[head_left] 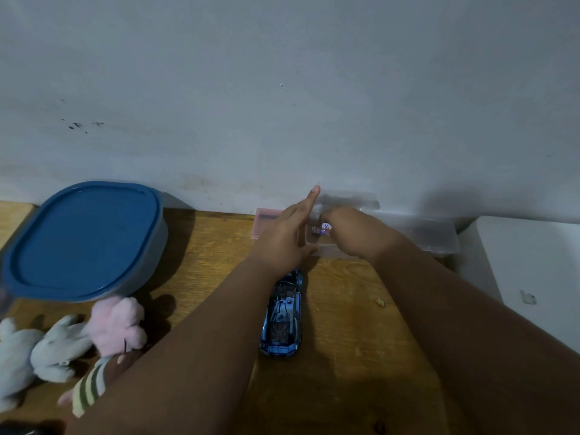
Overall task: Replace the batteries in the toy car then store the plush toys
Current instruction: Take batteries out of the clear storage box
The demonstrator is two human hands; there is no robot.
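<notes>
A shiny blue toy car (282, 315) lies on the wooden table (345, 356), nose away from me. Beyond it, against the wall, stands a clear plastic box (408, 233) with its lid raised. My left hand (285, 233) rests flat against the box's left side, fingers stretched out. My right hand (348, 230) reaches into the box, fingers curled around a small white and purple battery (321, 229). Plush toys lie at the left: a pink one (119, 324), white ones (59, 346) and a striped one (91, 384) partly under my left forearm.
A large container with a blue lid (84, 240) sits at the back left. A small pink box (266, 221) stands left of the clear box. A white surface (527, 277) borders the table at the right. A small crumb (380, 302) lies right of the car.
</notes>
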